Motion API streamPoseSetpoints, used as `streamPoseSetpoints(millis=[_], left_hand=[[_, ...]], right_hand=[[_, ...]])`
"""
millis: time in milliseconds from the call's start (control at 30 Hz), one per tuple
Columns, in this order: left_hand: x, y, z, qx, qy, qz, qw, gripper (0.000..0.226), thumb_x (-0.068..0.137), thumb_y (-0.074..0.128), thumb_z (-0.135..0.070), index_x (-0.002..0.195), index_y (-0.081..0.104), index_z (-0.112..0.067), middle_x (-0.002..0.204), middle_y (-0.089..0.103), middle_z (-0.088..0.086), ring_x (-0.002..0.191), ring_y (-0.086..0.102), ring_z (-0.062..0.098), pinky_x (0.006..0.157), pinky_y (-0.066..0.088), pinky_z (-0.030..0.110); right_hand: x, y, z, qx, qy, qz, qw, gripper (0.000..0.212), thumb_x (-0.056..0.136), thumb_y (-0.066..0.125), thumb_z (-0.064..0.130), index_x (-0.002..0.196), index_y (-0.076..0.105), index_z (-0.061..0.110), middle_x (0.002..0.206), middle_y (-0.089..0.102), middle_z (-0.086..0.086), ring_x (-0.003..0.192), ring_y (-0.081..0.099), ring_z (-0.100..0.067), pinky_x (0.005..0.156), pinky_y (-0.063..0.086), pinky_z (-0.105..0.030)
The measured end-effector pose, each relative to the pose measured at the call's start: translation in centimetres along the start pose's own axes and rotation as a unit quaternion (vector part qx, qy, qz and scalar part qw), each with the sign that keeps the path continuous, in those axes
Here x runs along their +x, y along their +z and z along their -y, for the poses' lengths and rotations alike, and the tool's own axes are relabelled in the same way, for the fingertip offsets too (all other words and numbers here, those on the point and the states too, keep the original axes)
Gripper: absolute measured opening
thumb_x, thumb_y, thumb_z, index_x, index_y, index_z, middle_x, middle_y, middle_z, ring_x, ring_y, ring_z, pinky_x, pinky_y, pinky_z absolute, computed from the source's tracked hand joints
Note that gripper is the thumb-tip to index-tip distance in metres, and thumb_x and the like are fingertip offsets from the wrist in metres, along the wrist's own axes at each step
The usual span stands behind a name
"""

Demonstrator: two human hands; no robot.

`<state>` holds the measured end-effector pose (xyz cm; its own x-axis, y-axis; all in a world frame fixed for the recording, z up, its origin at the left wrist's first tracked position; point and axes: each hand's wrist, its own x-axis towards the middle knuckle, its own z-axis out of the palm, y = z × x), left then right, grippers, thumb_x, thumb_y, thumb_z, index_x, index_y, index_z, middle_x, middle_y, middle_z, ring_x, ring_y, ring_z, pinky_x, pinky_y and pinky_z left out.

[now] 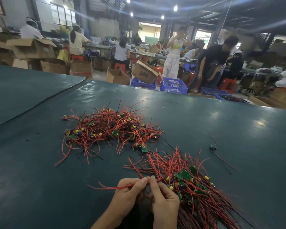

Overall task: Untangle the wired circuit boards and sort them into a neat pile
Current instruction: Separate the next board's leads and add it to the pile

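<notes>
Red insulated wires [109, 187] trail out to the left from the left hand [127, 194], which sits low in the frame just left of centre and pinches them between thumb and forefinger. The right hand [163, 200] is just beside it, fingertips meeting the left's. Its fingers are curled and pinch the same strands where they lead off to the right.

Against the right hand, filling the lower right of the frame, lies the sorted pile of small green circuit boards [188, 184] with yellow and blue components. Its red and black leads lie roughly parallel, fanning up to the left and running off the bottom right corner.

Above the hands, at the centre of the frame, sits the tangled heap of wired boards [109, 128], red leads looping in every direction and loose ends straggling toward the lower left. A single wired board [213, 147] lies apart at the right, level with the heap's lower edge.

All of this rests on a dark green glossy table cover [40, 162], with a seam running diagonally across the upper left.

Beyond the table's far edge, in the upper half of the frame, stand blue plastic crates [173, 85] and open brown cardboard boxes [117, 76]. Behind them several people sit or stand at long workbenches under ceiling lamps.
</notes>
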<state>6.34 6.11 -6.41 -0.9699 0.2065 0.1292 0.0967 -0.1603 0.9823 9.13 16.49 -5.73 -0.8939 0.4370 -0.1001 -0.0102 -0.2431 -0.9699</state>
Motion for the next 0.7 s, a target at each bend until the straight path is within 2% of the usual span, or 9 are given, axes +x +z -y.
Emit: streamPoseSetpoints(millis=[67,133,233,300,433,500,567,633,700], left_hand=[[0.1,0.0,0.1,0.008,-0.003,-0.006,1.0,0.046,0.082,0.057,-0.037,0.042,0.055,-0.014,0.043,0.051,0.005,0.042,0.045,0.013,0.049,0.037,0.021],[0.1,-0.1,-0.1,-0.003,-0.017,-0.017,1.0,0.048,0.081,0.056,-0.039,0.04,0.053,-0.014,0.039,0.05,0.007,0.037,0.041,0.014,0.046,0.033,0.021],[0.2,-0.1,-0.2,-0.019,-0.029,-0.02,0.999,0.048,0.08,0.056,-0.039,0.04,0.052,-0.014,0.038,0.049,0.008,0.036,0.037,0.015,0.043,0.026,0.024],[0.1,0.0,-0.2,-0.03,-0.032,-0.009,0.999,0.046,0.082,0.058,-0.039,0.044,0.055,-0.014,0.041,0.052,0.009,0.038,0.041,0.016,0.043,0.029,0.024],[0.1,-0.1,-0.3,-0.056,-0.036,-0.011,0.998,0.047,0.083,0.064,-0.045,0.053,0.057,-0.01,0.049,0.054,0.01,0.045,0.048,0.017,0.048,0.038,0.024],[0.0,-0.2,-0.5,-0.061,-0.031,0.004,0.998,0.046,0.084,0.065,-0.042,0.059,0.062,-0.004,0.055,0.055,0.011,0.051,0.05,0.019,0.05,0.04,0.025],[-0.1,-0.3,-0.5,-0.071,-0.032,0.019,0.997,0.043,0.087,0.064,-0.035,0.069,0.067,0.004,0.061,0.057,0.014,0.057,0.052,0.021,0.053,0.042,0.026],[-0.2,-0.3,-0.6,-0.081,-0.043,0.027,0.995,0.049,0.085,0.068,-0.034,0.071,0.063,0.012,0.063,0.057,0.017,0.059,0.051,0.023,0.054,0.04,0.029],[-0.2,-0.3,-0.9,-0.079,-0.054,0.036,0.995,0.046,0.083,0.066,-0.033,0.069,0.062,0.011,0.063,0.059,0.019,0.053,0.052,0.022,0.051,0.039,0.028]], right_hand=[[0.5,-0.5,0.8,0.052,0.007,-0.03,0.998,0.016,0.083,0.07,0.019,0.07,0.079,0.013,0.046,0.049,-0.004,0.039,0.039,-0.01,0.039,0.035,-0.023],[1.0,-1.3,1.7,0.102,0.004,-0.065,0.993,0.019,0.083,0.069,0.018,0.068,0.077,0.008,0.05,0.054,-0.005,0.034,0.032,-0.007,0.034,0.025,-0.018],[1.1,-2.1,3.0,0.173,0.002,-0.095,0.98,0.028,0.08,0.069,0.019,0.056,0.069,0.005,0.062,0.066,-0.008,0.031,0.033,-0.006,0.031,0.024,-0.016],[0.9,-2.2,3.4,0.197,0.01,-0.103,0.975,0.027,0.077,0.069,0.023,0.056,0.066,0.006,0.063,0.065,-0.006,0.031,0.033,-0.006,0.03,0.025,-0.016],[-0.4,-0.8,2.8,0.107,0.044,-0.022,0.993,0.02,0.079,0.07,0.026,0.067,0.072,0.011,0.043,0.039,-0.002,0.029,0.025,-0.009,0.031,0.025,-0.015],[-1.5,0.3,2.1,0.026,0.069,0.035,0.997,0.021,0.082,0.069,0.029,0.068,0.075,0.014,0.04,0.04,-0.003,0.028,0.03,-0.012,0.032,0.027,-0.017],[-2.0,1.0,1.5,-0.021,0.076,0.058,0.995,0.026,0.085,0.066,0.032,0.066,0.076,0.017,0.04,0.046,-0.006,0.028,0.036,-0.015,0.033,0.029,-0.018],[-2.0,1.1,1.4,-0.033,0.073,0.06,0.995,0.027,0.087,0.063,0.032,0.069,0.078,0.018,0.042,0.049,-0.01,0.028,0.037,-0.018,0.032,0.029,-0.019],[-1.7,0.7,1.6,-0.016,0.064,0.051,0.997,0.028,0.088,0.061,0.03,0.071,0.079,0.016,0.041,0.046,-0.008,0.027,0.034,-0.016,0.031,0.027,-0.018]])
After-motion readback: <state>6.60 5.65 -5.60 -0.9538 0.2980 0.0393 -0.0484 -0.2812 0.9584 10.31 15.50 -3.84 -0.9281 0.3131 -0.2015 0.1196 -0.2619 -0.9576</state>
